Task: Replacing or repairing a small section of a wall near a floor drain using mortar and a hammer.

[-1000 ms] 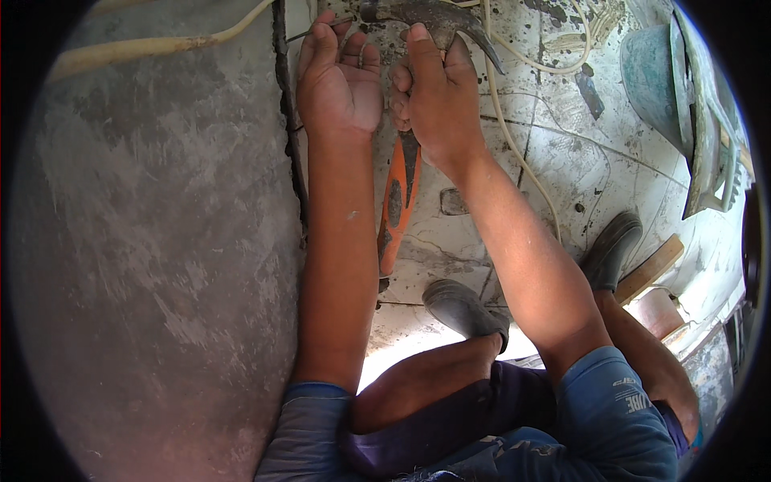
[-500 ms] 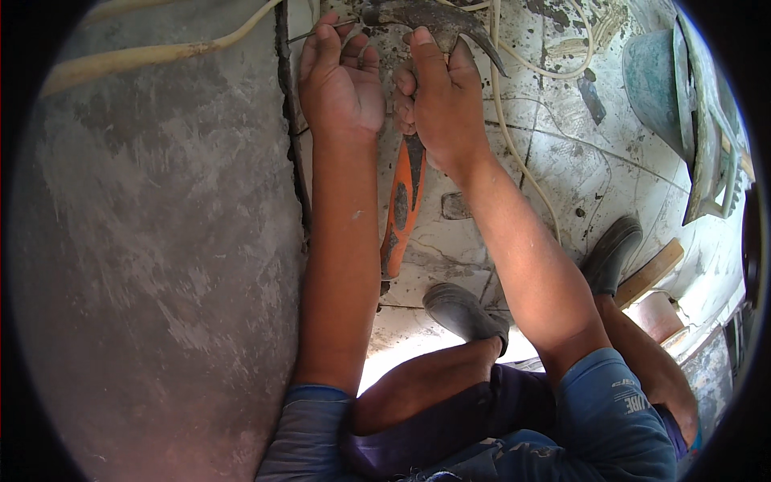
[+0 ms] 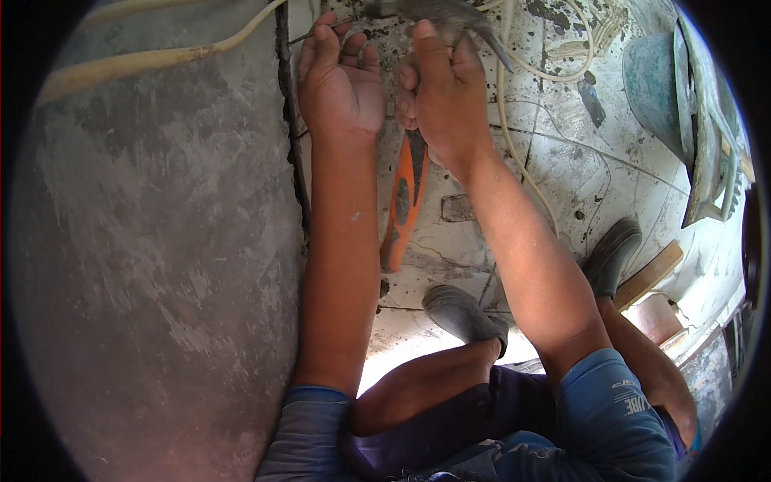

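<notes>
- One left hand and one right hand
- Two forearms
- One orange-handled hammer
- One thin metal rod
- Two dark shoes
- Two blue sleeves
- One teal bucket
- One wooden strip
- One grey slab

Hammer: head blurred; upper handle hidden by right hand. Left of hammer: thin dark rod, partly covered by left hand; too small to tell whether its end touches the grey slab. Slab and cream hose, farther left of hammer, cut off by dark lens border. Right of hammer: cream cable leaves view at top edge.
</notes>
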`<state>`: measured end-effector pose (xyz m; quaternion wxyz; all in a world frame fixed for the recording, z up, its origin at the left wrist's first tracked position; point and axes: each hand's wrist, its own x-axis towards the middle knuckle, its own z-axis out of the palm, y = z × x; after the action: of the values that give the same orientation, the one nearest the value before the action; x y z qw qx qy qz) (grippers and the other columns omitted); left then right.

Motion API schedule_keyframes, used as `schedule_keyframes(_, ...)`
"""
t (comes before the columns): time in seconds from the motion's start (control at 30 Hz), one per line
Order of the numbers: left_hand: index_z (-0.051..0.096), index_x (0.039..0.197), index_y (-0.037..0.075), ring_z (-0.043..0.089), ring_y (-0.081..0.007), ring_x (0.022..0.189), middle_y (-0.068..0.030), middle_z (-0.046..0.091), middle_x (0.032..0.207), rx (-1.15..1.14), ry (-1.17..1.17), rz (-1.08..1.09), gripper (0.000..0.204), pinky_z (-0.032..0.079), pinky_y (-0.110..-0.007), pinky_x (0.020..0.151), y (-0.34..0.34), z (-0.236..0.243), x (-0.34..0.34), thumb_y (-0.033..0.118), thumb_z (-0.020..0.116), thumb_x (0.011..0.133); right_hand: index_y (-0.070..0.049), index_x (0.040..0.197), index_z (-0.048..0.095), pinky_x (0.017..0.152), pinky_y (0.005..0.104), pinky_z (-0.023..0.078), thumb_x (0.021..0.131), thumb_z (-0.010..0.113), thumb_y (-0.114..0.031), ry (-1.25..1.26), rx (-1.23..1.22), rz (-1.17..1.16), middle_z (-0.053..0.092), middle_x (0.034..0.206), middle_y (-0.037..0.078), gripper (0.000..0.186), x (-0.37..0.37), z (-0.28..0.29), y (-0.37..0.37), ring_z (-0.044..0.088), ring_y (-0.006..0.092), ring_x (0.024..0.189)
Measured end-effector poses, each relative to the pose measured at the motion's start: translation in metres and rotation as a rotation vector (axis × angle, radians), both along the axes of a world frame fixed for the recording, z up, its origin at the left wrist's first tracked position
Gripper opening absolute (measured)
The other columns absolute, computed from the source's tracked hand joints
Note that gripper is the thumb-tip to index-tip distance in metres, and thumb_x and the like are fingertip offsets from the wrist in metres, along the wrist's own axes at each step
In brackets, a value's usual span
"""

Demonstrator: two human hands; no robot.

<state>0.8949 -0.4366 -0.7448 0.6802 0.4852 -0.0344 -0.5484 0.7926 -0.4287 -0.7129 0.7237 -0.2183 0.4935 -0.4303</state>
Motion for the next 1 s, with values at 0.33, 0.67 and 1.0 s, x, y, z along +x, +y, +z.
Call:
schedule_keyframes(0.33,0.055,0.115,0.011,0.049,-0.0147,0.090,0.0000,0.053,0.103,-0.005,0.035,0.006,0.027,0.040,-0.032,0.082,0.001,0.001,0.002,0.025,0.059,0.092,-0.009,0.103,0.043,0.040,0.0236,0.033,0.097,0.048,-0.033,0.001,-0.003,-0.037,0.044,0.063,-0.001,0.025,0.000,0.002,0.002,0.040,0.0076,0.046)
schedule_keyframes(0.67,0.055,0.115,0.011,0.049,-0.0145,0.090,0.0003,0.053,0.103,-0.003,0.031,0.003,0.026,0.040,-0.032,0.082,0.000,0.002,0.001,0.025,0.058,0.093,-0.011,0.101,0.045,0.040,0.0235,0.032,0.097,0.047,-0.033,-0.008,0.026,0.088,0.043,0.061,-0.002,0.022,-0.002,0.002,0.001,0.038,0.0064,0.045)
schedule_keyframes(1.0,0.056,0.112,0.012,0.050,-0.0134,0.087,0.0009,0.055,0.102,-0.026,0.050,0.015,0.022,0.040,-0.031,0.081,0.000,0.002,0.002,0.023,0.057,0.093,-0.009,0.103,0.044,0.039,0.0227,0.031,0.098,0.047,-0.031,0.048,-0.050,0.148,0.042,0.061,-0.002,0.023,-0.011,0.008,-0.012,0.038,0.0062,0.042)
